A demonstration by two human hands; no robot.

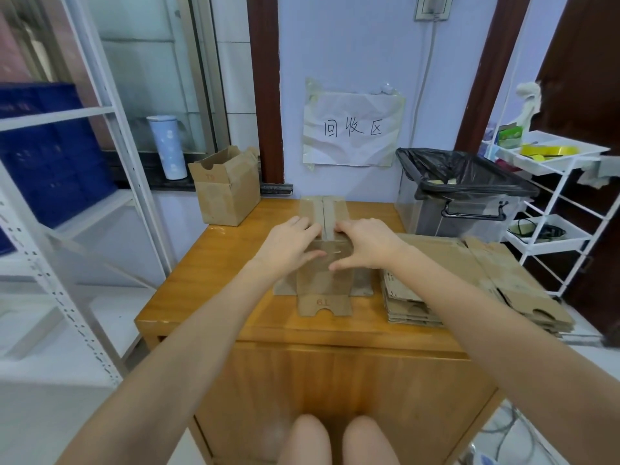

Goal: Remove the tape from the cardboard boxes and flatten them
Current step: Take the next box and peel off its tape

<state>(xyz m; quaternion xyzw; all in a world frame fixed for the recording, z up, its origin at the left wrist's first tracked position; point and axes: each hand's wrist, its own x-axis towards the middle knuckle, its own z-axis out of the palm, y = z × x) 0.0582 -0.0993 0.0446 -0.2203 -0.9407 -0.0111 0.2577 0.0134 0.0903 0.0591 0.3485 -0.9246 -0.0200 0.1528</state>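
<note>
A small cardboard box [324, 280] lies on its side in the middle of the wooden table [214, 273], its open flaps toward me and its taped end away from me. A strip of clear tape [330, 214] runs along the seam of the far end. My left hand [288, 245] and my right hand [365, 243] rest on top of the box, one on each side of the seam, fingers spread and fingertips at the tape's near end. Whether either hand pinches the tape is hidden. A second, upright open box [226, 186] stands at the table's back left corner.
A stack of flattened boxes [469, 280] lies on the right of the table. A bin with a black liner [463, 189] stands behind it. A white wire cart [550, 203] is at the right, a white shelf with blue crates [53, 152] at the left.
</note>
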